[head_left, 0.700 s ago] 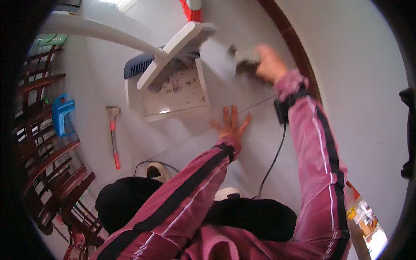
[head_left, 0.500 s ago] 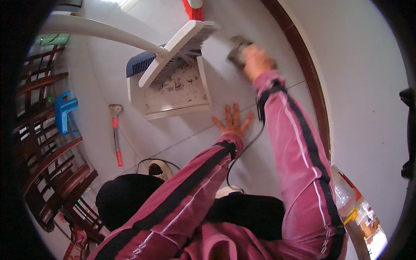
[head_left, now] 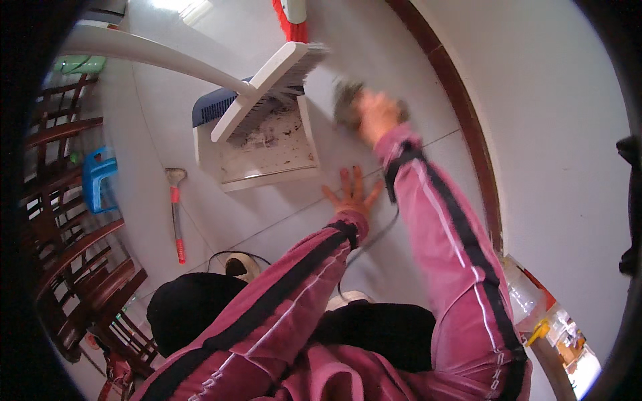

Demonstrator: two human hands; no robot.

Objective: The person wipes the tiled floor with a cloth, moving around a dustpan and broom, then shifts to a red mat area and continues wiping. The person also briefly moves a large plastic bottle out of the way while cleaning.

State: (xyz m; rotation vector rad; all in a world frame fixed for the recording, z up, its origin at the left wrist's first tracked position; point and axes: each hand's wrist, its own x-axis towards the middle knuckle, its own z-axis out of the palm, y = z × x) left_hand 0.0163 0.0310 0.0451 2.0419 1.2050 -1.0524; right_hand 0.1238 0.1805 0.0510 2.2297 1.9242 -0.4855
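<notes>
My left hand [head_left: 351,197] lies spread on the grey tiled floor [head_left: 274,220], fingertips just below the dustpan's near edge. My right hand [head_left: 378,117] grips a blurred grey-brown rag [head_left: 346,100] over the floor, right of the dustpan. The white dustpan [head_left: 221,160] with a dark comb edge holds dirt and flecks. A white broom head [head_left: 279,67] with pale bristles rests across it, its long handle reaching to the upper left. Above that stands a red-bristled brush [head_left: 289,20]. A scraper [head_left: 176,214] with red grips lies on the floor to the left.
Dark wooden chairs [head_left: 77,281] line the left, beside a blue plastic stool [head_left: 100,180] and a green item [head_left: 79,64]. A brown skirting [head_left: 475,154] curves along the white wall [head_left: 562,187] on the right. Assorted packages [head_left: 555,341] sit at lower right. A black cord loops near my feet.
My right hand and the rag have swept leftward, toward the dustpan, then slightly down, blurred by motion. My left hand stays spread in about the same spot.
</notes>
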